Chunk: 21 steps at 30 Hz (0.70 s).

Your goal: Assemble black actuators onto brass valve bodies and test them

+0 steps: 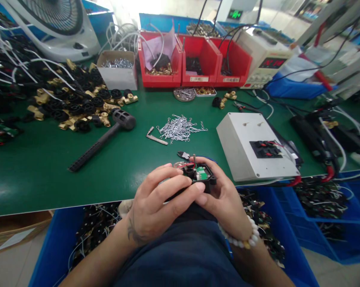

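- Dark blue clothing (174, 255): nearest, front-left of grey box (235, 147).
- Left hand (159, 199): grip narrow, fingers curled over black housing (198, 174).
- Right hand (226, 197): grip wrapped around same housing's right side.
- Housing: green board inside, left of grey box, nearer.
- Silver pins (180, 128): heaped on bench (42, 191), left of grey box.
- Mallet (100, 141): farther left of it.

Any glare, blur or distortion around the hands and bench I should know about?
Head view: glare washes out the background behind the red bins; head view: soft sheen on the left of the green table; head view: the lens seems to stretch the fan near the corner; head view: both hands look evenly lit, but fine detail on the green board is too soft to read.
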### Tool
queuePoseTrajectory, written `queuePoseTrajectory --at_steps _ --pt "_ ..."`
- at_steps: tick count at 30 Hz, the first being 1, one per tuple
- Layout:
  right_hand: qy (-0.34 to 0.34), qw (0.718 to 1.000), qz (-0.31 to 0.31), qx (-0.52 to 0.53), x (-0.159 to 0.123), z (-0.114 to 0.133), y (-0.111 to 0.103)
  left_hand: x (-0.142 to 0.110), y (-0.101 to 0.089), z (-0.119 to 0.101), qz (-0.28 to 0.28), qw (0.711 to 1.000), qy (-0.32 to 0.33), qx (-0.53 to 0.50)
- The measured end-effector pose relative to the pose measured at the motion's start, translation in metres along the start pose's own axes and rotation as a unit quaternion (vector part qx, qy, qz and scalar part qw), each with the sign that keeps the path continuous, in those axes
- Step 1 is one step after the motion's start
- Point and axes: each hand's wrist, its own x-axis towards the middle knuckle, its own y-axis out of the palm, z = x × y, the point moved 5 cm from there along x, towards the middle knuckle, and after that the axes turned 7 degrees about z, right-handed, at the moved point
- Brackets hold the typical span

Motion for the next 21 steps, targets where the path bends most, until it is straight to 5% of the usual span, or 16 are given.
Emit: queuePoseTrajectory --at_steps 3,9,21 --pt "-0.007 0.999 -0.044 -0.022 -0.001 -0.001 -0.004 -0.001 -0.003 0.007 0.054 0.994 -0.072 -0.059" --pt "-0.018 0.995 -0.052 -0.077 -0.009 0.005 -0.014 -0.013 -0.016 0.026 -0.003 0.967 -0.192 -0.17" --pt "-0.059 0.996 -0.004 -0.059 -0.013 0.01 -0.007 -0.01 -0.016 0.026 0.015 0.966 -0.184 -0.178"
